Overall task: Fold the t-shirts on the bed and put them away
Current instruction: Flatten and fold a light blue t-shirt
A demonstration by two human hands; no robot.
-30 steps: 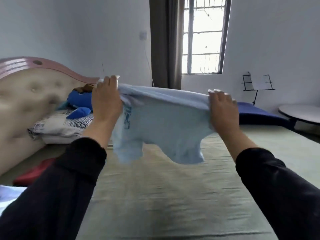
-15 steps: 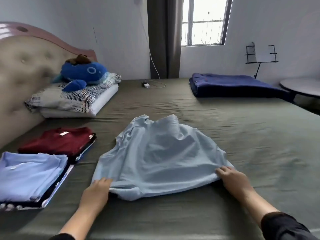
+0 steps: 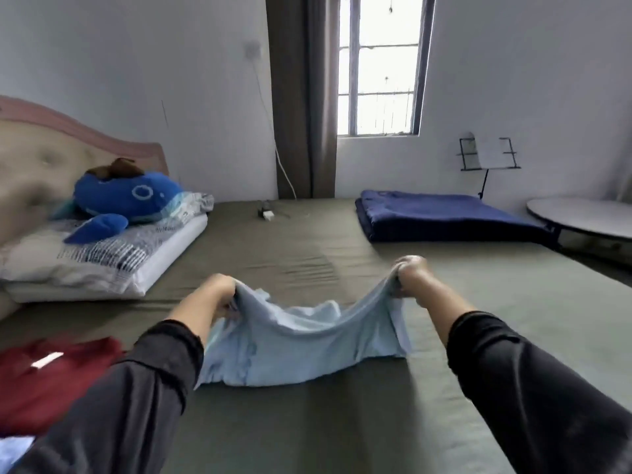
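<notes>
Head view: both fists, left hand and right hand, clamped on light blue t-shirt; best kept taut, level, lowered evenly onto bed.

The pale blue cloth t-shirt looks soft and matt; the olive-green bed sheet is matt, finely creased fabric.

Your left sleeve covers the right side of the maroon t-shirt, which the left edge also cuts. A pale blue garment shows only as a corner at the bottom left. Your fingers are blurred and buried in the light blue t-shirt. The headboard smears near the left edge.
</notes>
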